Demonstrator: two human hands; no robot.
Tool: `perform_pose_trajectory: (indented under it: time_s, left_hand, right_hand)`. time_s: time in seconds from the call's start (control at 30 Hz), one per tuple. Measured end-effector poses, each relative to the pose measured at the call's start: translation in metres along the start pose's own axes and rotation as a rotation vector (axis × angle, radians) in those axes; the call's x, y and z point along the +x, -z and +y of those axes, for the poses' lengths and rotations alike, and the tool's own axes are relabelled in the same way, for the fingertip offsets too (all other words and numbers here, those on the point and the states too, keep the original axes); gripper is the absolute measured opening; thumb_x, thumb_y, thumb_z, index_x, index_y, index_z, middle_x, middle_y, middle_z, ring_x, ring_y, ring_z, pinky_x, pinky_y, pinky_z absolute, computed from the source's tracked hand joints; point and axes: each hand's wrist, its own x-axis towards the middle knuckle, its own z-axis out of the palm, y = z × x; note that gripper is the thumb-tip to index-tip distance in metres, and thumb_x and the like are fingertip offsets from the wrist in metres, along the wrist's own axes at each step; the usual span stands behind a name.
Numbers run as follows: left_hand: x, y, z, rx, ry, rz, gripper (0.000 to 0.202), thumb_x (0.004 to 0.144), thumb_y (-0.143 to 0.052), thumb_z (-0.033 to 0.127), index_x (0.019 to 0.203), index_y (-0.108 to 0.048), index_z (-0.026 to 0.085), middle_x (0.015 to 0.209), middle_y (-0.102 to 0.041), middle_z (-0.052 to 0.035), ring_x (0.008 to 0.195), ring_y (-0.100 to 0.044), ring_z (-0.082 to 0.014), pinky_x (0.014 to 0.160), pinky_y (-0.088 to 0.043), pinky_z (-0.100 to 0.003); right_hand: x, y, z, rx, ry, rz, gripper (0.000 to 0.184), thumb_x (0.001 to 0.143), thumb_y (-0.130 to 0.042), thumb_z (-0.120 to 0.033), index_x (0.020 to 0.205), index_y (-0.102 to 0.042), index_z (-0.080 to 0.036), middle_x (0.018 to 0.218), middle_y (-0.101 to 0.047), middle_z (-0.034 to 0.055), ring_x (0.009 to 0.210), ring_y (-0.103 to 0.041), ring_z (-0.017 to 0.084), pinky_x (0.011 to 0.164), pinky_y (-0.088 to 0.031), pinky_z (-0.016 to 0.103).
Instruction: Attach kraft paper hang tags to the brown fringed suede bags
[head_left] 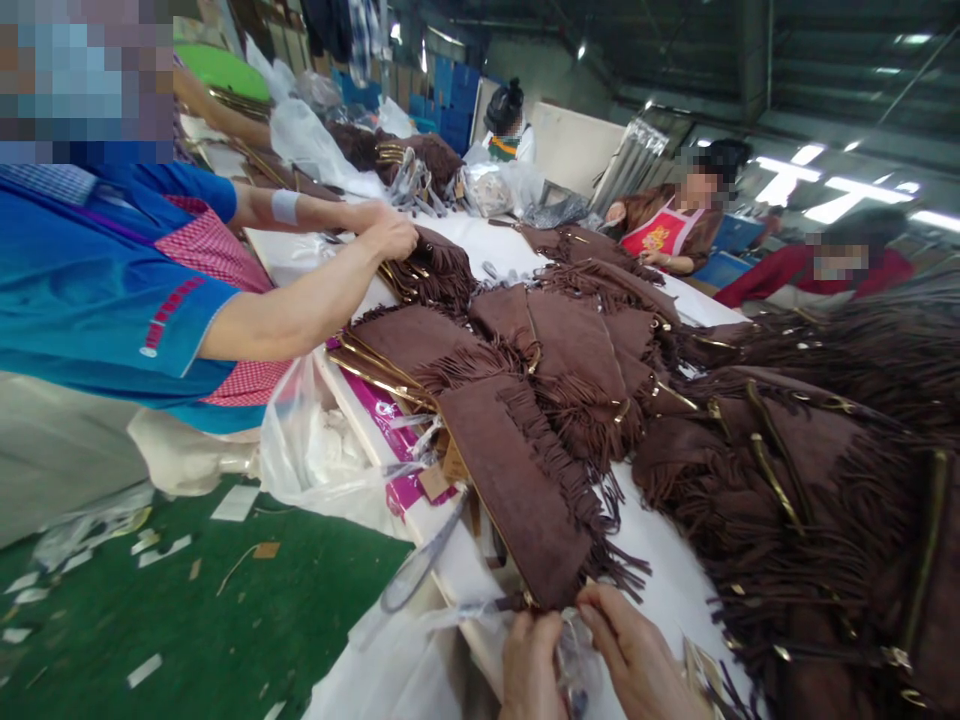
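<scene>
A dark brown fringed bag point(517, 475) lies at the near edge of the white table, its fringe spread to the right. At its near corner, by a small metal fitting and a short dark strap, my left hand point(531, 665) is closed with the fingers bent in a pinch. My right hand point(637, 650) sits just beside it, thumb and fingers pinched on a piece of clear plastic point(574, 655) between the two hands. Cardboard tags point(442, 475) and a grey strap loop point(424, 560) hang at the bag's left side.
More brown fringed bags point(780, 480) with gold zips are heaped on the right. A co-worker in a blue shirt point(142, 290) handles bags at the left; other people stand across the table. Clear plastic bags point(322, 430) hang off the edge above a green floor point(300, 590) with paper scraps.
</scene>
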Motion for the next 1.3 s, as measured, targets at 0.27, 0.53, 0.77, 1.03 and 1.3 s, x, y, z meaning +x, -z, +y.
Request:
perform_pose_trajectory:
  time_s: [0.27,0.53,0.77,1.03,1.3]
  left_hand:
    - [-0.005,0.003,0.0,0.091,-0.053,-0.059,0.017,0.049,-0.066,0.017,0.062,-0.057,0.014,0.058,-0.058,-0.0028,0.062,-0.057,-0.0178,0.061,-0.042,-0.027]
    - [-0.002,0.008,-0.008,0.104,-0.09,-0.09,0.017,0.052,-0.066,0.02,0.066,-0.058,0.014,0.063,-0.061,-0.0042,0.065,-0.057,-0.0177,0.062,-0.042,-0.027]
    - [-0.002,0.007,-0.009,0.086,-0.072,-0.082,0.019,0.052,-0.066,0.022,0.067,-0.059,0.013,0.065,-0.061,-0.0051,0.069,-0.058,-0.0194,0.065,-0.043,-0.028]
    - [-0.007,0.004,-0.006,0.072,-0.068,-0.087,0.017,0.051,-0.067,0.023,0.063,-0.058,0.014,0.063,-0.061,-0.0047,0.07,-0.058,-0.0203,0.067,-0.043,-0.029]
    - [-0.006,0.005,-0.009,0.076,-0.075,-0.056,0.016,0.051,-0.067,0.023,0.063,-0.06,0.014,0.064,-0.062,-0.0053,0.068,-0.057,-0.0195,0.067,-0.042,-0.029]
  right_hand:
    - [-0.007,-0.003,-0.003,-0.01,0.01,0.065,0.023,0.087,-0.031,-0.038,0.083,-0.048,-0.024,0.074,-0.059,0.0006,0.07,-0.057,0.017,0.064,-0.043,0.028]
    - [-0.008,-0.002,-0.008,-0.202,0.093,0.068,0.022,0.088,-0.029,-0.032,0.079,-0.048,-0.024,0.077,-0.061,0.0035,0.075,-0.06,0.018,0.057,-0.042,0.026]
    - [-0.004,0.001,-0.013,-0.316,0.082,0.032,0.022,0.089,-0.029,-0.028,0.076,-0.046,-0.023,0.073,-0.062,0.0029,0.068,-0.061,0.018,0.053,-0.039,0.025]
    - [0.0,0.003,-0.018,-0.322,0.054,-0.047,0.026,0.089,-0.027,-0.029,0.078,-0.049,-0.023,0.078,-0.06,0.0047,0.074,-0.059,0.019,0.061,-0.042,0.028]
    - [0.001,0.006,-0.014,-0.332,0.059,-0.019,0.026,0.088,-0.031,-0.028,0.077,-0.054,-0.023,0.077,-0.059,0.0033,0.07,-0.058,0.018,0.062,-0.042,0.028]
